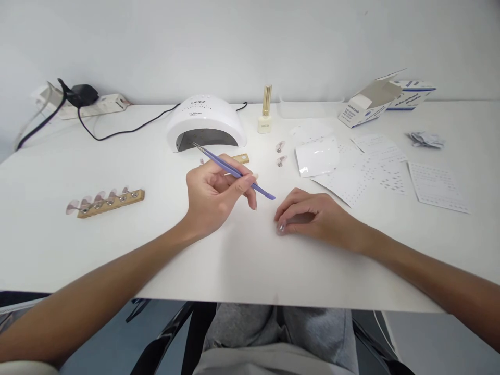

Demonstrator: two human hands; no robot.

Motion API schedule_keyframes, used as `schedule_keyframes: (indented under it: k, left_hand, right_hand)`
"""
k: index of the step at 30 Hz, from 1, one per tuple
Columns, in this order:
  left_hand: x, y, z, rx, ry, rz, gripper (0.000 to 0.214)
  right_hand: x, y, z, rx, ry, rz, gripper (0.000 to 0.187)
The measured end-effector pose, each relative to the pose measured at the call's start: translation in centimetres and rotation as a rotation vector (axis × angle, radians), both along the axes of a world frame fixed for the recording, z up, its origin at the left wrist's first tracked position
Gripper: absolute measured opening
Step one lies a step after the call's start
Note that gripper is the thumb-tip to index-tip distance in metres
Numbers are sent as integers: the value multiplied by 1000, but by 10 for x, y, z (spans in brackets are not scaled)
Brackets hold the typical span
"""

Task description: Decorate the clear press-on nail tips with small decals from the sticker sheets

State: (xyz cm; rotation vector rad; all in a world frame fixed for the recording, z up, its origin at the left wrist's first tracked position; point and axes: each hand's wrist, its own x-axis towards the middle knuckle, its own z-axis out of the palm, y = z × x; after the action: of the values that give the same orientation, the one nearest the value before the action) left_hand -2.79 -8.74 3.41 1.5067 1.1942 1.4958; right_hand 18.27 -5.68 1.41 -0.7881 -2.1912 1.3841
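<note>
My left hand (219, 190) is closed around purple tweezers (224, 165), whose bare metal tip points up and left in front of the nail lamp (205, 117). My right hand (312, 216) rests low over the table, thumb and fingers pinching a small clear nail tip (280, 228). Partly hidden behind my left hand lies a short gold holder bar (242, 158). Two loose nail tips on small metal stands (280, 161) sit beyond my hands. At the left, a gold bar (111, 204) carries several nail tips on stands.
A polish bottle (265, 117) with a gold cap stands by the lamp. To the right lie a glossy white sheet (317, 156), sticker sheets (351, 179), a heap of small packets (425, 139) and an open alcohol-pad box (365, 107). A black cable (125, 133) runs to a power strip (99, 105).
</note>
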Motion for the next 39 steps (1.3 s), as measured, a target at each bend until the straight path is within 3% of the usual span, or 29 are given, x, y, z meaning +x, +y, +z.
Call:
schedule_keyframes:
  k: [4, 10, 16, 21, 23, 27, 29, 31, 39]
  left_hand:
    - [1, 0, 0, 13, -3, -22, 8]
    - [1, -2, 3, -67, 8, -9, 10]
    - [1, -3, 8, -46, 24, -32, 7]
    - [-1, -3, 6, -51, 30, -47, 7]
    - [-1, -3, 5, -49, 6, -55, 6]
    - [2, -3, 6, -62, -15, -11, 9]
    - [3, -4, 8, -74, -15, -9, 10]
    - [5, -5, 9, -83, -17, -10, 10]
    - [8, -9, 6, -109, -7, -4, 12]
  right_hand:
    - [0, 2, 5, -5, -122, 75, 5]
    - [2, 6, 7, 15, -122, 167, 8]
    - [9, 11, 12, 1, -137, 243, 26]
    - [27, 25, 29, -123, -160, 254, 33]
    - [40, 38, 34, -167, -132, 137, 27]
    - [67, 71, 32, 56, -40, -499, 25]
    - [76, 84, 24, 167, -48, -725, 30]
    - [79, 92, 16, 184, -67, -782, 35]
    - [55, 90, 4, 173, -51, -677, 35]
